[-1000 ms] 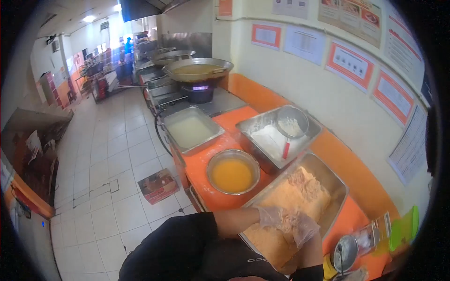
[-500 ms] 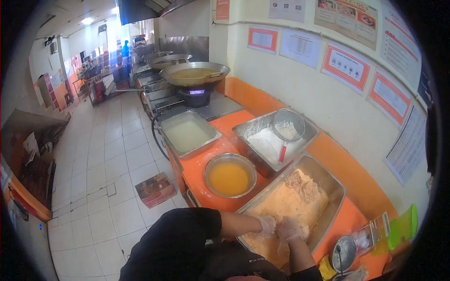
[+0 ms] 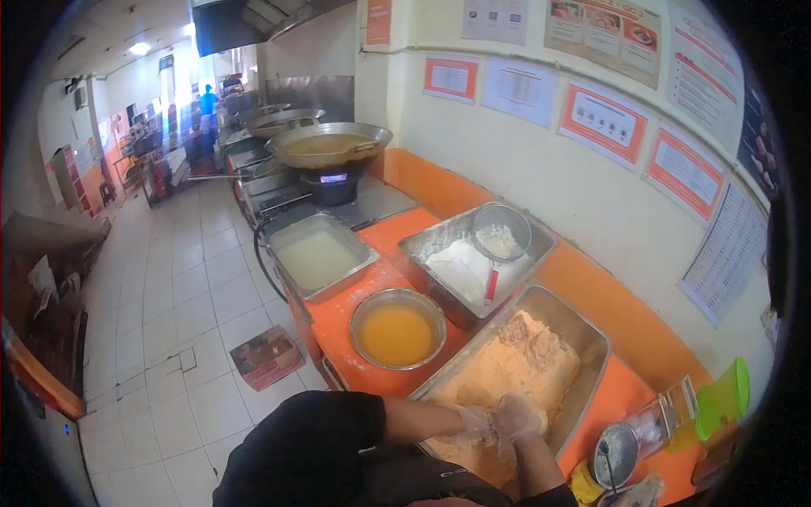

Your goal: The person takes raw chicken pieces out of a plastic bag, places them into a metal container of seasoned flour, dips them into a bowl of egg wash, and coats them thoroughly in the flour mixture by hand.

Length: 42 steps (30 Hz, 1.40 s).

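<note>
A deep metal tray [image 3: 591, 372] at the lower centre right holds orange-tinted flour [image 3: 486, 372], with pale pieces that look like raw meat [image 3: 541, 346] heaped toward its far side. Both hands wear clear plastic gloves and are down at the flour, close together. My left hand [image 3: 473, 425] reaches in from the left, its fingers curled at the flour; what they hold is hidden. Beside it on the right is my right hand [image 3: 517, 420], fingers bent round something too small to make out.
A metal bowl of orange liquid [image 3: 397, 329], a tray of cloudy liquid [image 3: 321, 253] and a tray of white flour with a sieve [image 3: 502, 234] stand nearby. Behind them a wok [image 3: 329, 145] sits over a lit burner. At right are a small bowl [image 3: 615, 456] and a green container [image 3: 725, 397].
The whole view has shifted, so the trays and wok appear slightly further left. Both hands remain close together in the flour tray.
</note>
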Available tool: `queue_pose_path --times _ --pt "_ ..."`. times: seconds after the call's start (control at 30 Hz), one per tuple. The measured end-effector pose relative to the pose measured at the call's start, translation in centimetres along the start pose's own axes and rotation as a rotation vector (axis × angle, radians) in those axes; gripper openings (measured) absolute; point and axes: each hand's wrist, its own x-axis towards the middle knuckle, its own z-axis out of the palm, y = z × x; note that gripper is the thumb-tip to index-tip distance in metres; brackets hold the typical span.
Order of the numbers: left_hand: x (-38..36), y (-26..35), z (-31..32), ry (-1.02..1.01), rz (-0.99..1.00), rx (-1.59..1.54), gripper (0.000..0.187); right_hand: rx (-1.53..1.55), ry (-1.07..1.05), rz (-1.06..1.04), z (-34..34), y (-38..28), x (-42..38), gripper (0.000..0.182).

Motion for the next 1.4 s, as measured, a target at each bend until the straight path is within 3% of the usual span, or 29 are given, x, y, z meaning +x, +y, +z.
queue_pose_path --times 0.07,0.1,0.17,0.23,0.3,0.37,0.43,0.5,0.57,0.6,0.67,0.73,0.83,0.9,0.97,1.03,1.13,1.23,1.33,1.4 --pt "0.9 -1.6 0.6 0.03 0.193 0.262 0.025 0.124 0.075 -0.005 3.7 1.9 0.1 0.029" --pt "0.8 -1.5 0.3 -0.03 0.163 0.094 0.023 0.171 0.096 -0.034 9.1 5.0 1.3 0.026" --pt "-0.1 -1.1 -2.4 -0.151 0.095 -0.232 0.021 0.872 0.063 0.007 11.2 6.1 0.4 0.023" --pt "-3.0 2.4 -4.6 -0.107 0.159 -0.237 0.02 2.178 -0.062 0.144 7.0 3.6 -3.8 0.025" --pt "-2.7 2.2 -3.2 -0.047 0.226 -0.247 0.02 0.884 0.046 -0.234 6.9 4.4 -4.6 0.028" --pt "0.3 -2.1 1.6 0.029 0.297 -0.257 0.02 0.9 -0.067 -0.232 6.5 3.8 -5.2 0.029" --pt "-3.9 3.5 -3.4 0.005 0.416 0.123 0.022 2.243 -0.308 0.133 6.1 1.4 -5.2 0.029" --pt "-4.8 4.6 -3.9 0.0 0.447 0.246 0.024 2.227 -0.151 0.106 14.8 4.0 -4.3 0.027" --pt "-2.4 2.0 -1.1 0.012 0.359 0.119 0.026 1.876 -0.006 -0.054 20.7 6.3 -3.0 0.025" --pt "-1.8 1.6 -0.5 -0.007 0.288 0.081 0.028 1.526 0.039 -0.181 21.8 7.4 -2.2 0.024" --pt "-1.6 1.2 0.4 -0.041 0.132 0.012 0.032 0.995 0.145 -0.247 19.6 7.4 -3.0 0.023" --pt "-2.7 2.4 -0.3 0.018 0.19 -0.095 0.03 0.628 0.276 -0.173 10.3 4.3 -4.5 0.023" --pt "-3.0 1.9 0.4 0.102 0.183 -0.085 0.03 0.974 -0.024 0.38 1.4 0.9 -5.7 0.028" --pt "-2.7 1.4 0.6 0.083 0.153 -0.07 0.031 0.896 -0.063 0.283 -3.7 -1.0 -6.2 0.031" --pt "-2.5 1.0 0.5 0.059 0.129 -0.064 0.032 0.824 -0.041 0.303 -2.7 -1.3 -5.5 0.034" --pt "-2.4 0.7 0.3 0.024 0.112 -0.051 0.033 0.763 0.028 0.441 3.4 -0.9 -3.6 0.036" --pt "-2.2 0.4 0.4 -0.057 0.091 -0.024 0.034 0.64 -0.01 0.276 0.7 -2.4 -3.9 0.035" --pt "-2.0 0.4 0.5 -0.189 0.079 0.025 0.036 0.741 -0.192 0.354 5.7 -2.4 -2.4 0.033" --pt "-1.9 0.3 0.6 -0.304 0.066 0.08 0.037 0.407 -0.514 -0.125 11.2 -1.4 -1.0 0.03" --pt "-1.8 0.2 0.4 -0.341 0.053 0.112 0.038 0.355 -0.387 -0.145 15.2 -1.3 -0.4 0.028"
